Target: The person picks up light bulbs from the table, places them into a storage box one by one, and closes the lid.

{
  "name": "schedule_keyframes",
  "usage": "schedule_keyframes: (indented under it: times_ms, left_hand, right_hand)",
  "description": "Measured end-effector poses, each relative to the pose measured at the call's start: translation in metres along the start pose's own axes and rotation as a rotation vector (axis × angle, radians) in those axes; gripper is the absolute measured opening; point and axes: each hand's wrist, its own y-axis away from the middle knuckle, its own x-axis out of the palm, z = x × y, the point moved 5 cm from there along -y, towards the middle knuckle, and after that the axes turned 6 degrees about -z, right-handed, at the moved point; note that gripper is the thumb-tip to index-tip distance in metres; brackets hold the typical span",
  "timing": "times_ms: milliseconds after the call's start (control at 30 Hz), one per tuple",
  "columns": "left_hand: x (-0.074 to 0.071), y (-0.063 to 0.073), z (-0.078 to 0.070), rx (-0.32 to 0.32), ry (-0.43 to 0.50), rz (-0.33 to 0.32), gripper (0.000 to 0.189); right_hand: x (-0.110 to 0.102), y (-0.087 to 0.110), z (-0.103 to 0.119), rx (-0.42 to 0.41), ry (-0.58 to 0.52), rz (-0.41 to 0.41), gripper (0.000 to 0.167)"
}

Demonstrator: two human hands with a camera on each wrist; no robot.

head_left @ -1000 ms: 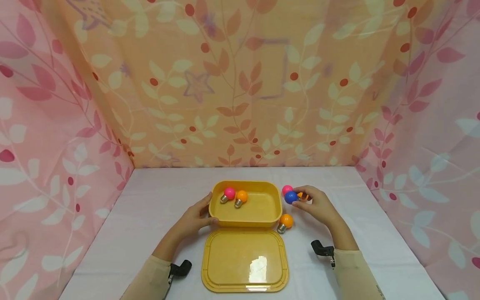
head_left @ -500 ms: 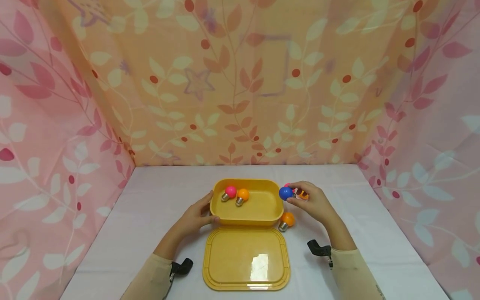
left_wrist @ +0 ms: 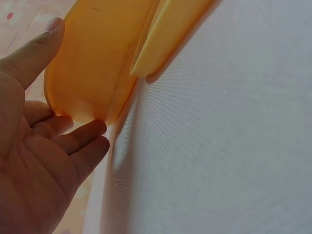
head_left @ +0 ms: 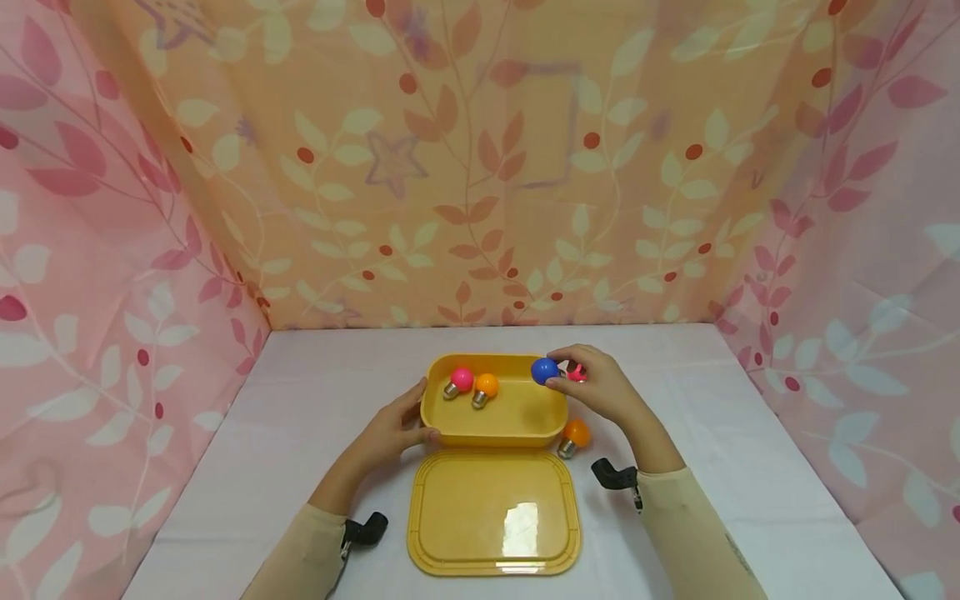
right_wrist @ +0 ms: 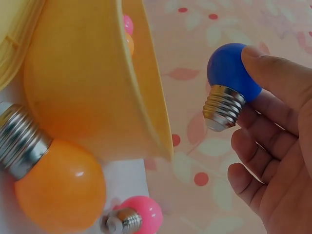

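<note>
My right hand [head_left: 603,390] pinches a blue light bulb [head_left: 543,372] by its round globe, above the right end of the yellow plastic box [head_left: 487,441]. In the right wrist view, the bulb's metal screw base [right_wrist: 223,108] points down, with the thumb on the globe. My left hand [head_left: 384,432] holds the box's left end, thumb at the front corner and fingers round the side. Inside the box, toward the left, lie a pink bulb [head_left: 461,381] and an orange bulb [head_left: 487,385].
Another orange bulb [head_left: 576,432] lies on the white table beside the box's front right corner. A second pink bulb [head_left: 577,374] shows partly behind my right hand. The yellow lid [head_left: 491,517] lies flat in front of the box. Patterned cloth walls [head_left: 480,250] enclose the table.
The blue bulb has moved left in my right hand, from beside the box to over its right end. My left hand has stayed at the box.
</note>
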Motion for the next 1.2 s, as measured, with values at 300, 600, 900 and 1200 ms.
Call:
schedule_keyframes:
  times_ms: [300,600,900,1200]
  left_hand:
    - [-0.001,-0.002,0.0,0.018,0.007,0.007,0.107]
    - [0.0,-0.001,0.001,0.01,0.011,0.01,0.103]
    - [-0.001,-0.001,0.002,-0.005,0.014,0.002,0.1]
    - [0.0,0.0,0.001,0.012,0.012,0.004,0.101]
  right_hand:
    - [0.014,-0.026,0.017,-0.06,0.079,0.081,0.043]
    - [0.031,-0.048,0.012,0.019,0.082,0.174,0.041]
    - [0.044,-0.055,0.002,0.073,0.052,0.217,0.042]
    - [0.054,-0.051,-0.004,0.072,0.102,0.221,0.037]
